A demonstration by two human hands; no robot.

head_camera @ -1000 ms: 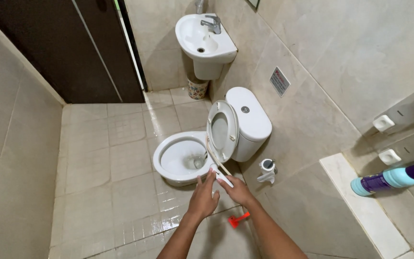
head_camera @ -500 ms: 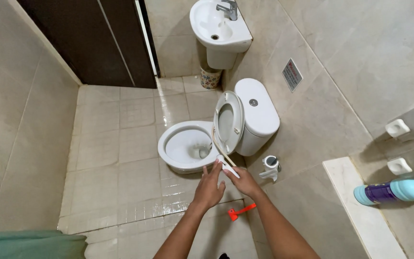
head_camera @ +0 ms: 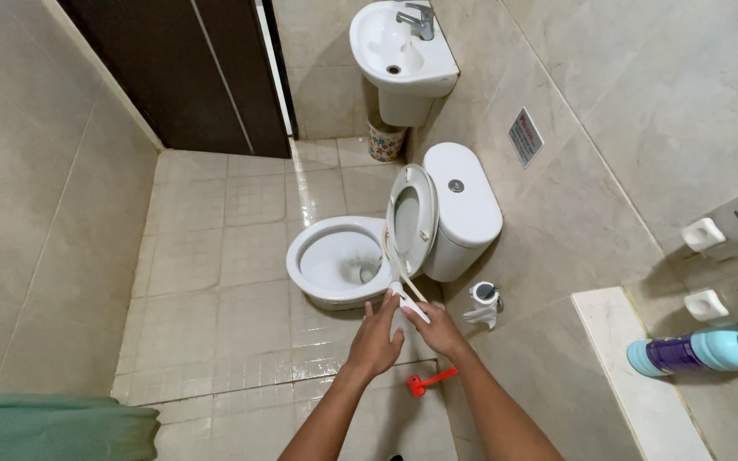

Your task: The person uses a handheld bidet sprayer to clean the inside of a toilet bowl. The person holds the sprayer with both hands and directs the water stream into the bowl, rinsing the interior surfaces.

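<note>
While hands (head_camera: 375,341) hold sprayer (head_camera: 407,300), toilet bowl (head_camera: 335,260) seemingly empty

A small bathroom seen from above, with glossy beige tiled walls (head_camera: 642,102) and a wet, shiny beige tiled floor (head_camera: 207,282). A dark brown door (head_camera: 172,68) stands at eleven o'clock. A white wall basin (head_camera: 399,55) with a chrome tap hangs at twelve o'clock. A pale stone ledge (head_camera: 634,376) runs along the wall at four o'clock.
</note>
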